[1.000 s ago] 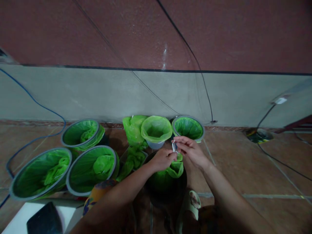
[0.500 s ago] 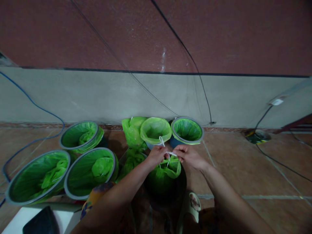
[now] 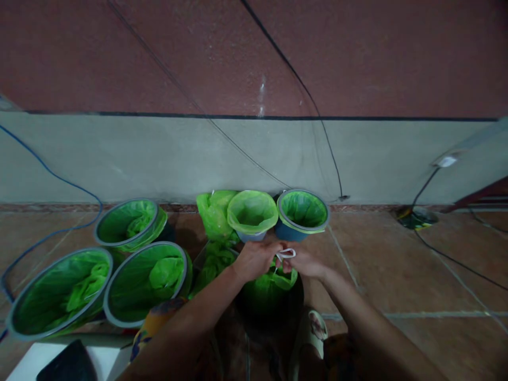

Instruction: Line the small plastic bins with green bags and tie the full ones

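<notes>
A looped white drawstring (image 3: pixel 286 253) is pinched between my two hands, which meet just above a dark bin (image 3: pixel 296 304). My left hand (image 3: pixel 257 259) has its fingers closed on the string from the left. From the right, my right hand (image 3: pixel 304 259) is closed on it as well, its fingertips partly hidden. Below them a green plastic bag (image 3: pixel 264 291) sits gathered in the bin's mouth, and the string runs down to it. The exact crossing of the string between the fingers is hard to make out.
Bins lined with green bags stand left (image 3: pixel 59 296), in the middle (image 3: pixel 146 280) and behind them (image 3: pixel 129 225). By the wall are a white bin (image 3: pixel 253 214), a blue bin (image 3: pixel 304 211) and a full green bag (image 3: pixel 217 214). A blue cable (image 3: pixel 51 168) trails left.
My hands have come together and rolled inward over the bag. The string, earlier stretched between them with a loop standing up, now forms a loop pointing right over my right fingers.
</notes>
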Available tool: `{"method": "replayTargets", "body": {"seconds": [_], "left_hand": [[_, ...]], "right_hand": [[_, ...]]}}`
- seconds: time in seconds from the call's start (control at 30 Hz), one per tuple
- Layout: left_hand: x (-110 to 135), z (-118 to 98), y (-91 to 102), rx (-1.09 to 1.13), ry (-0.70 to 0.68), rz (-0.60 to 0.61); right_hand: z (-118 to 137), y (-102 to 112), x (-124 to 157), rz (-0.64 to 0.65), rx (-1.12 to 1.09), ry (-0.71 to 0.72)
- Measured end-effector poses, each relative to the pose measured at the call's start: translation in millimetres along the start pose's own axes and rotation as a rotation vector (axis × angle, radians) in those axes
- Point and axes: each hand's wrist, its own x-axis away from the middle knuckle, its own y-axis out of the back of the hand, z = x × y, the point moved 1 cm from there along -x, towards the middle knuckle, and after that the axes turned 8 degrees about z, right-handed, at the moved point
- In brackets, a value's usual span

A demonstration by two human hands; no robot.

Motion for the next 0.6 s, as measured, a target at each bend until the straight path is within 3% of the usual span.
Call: {"method": "replayTargets", "body": {"seconds": [0.13,0.3,0.5,0.6], "left_hand": [[3.1,2.2,-4.4,-0.104,-0.031,-0.075],[4.3,3.0,-8.6,0.071,0.002,-0.168],[3.4,0.5,0.2,0.260,0.197,-0.121],[7.7,6.9,2.7,0.203,0.381,-0.047]], "right_hand": [[2.7,-5.1,2.2,0.042,-0.053,-0.007],[-0.6,-4.5,-1.8,-0.017,-0.085,0.013],[-9.2,3.0,-2.9,-0.190,0.255,-0.038],[-25.0,15.4,1.8,-0.315,0.452,-0.169]]}}
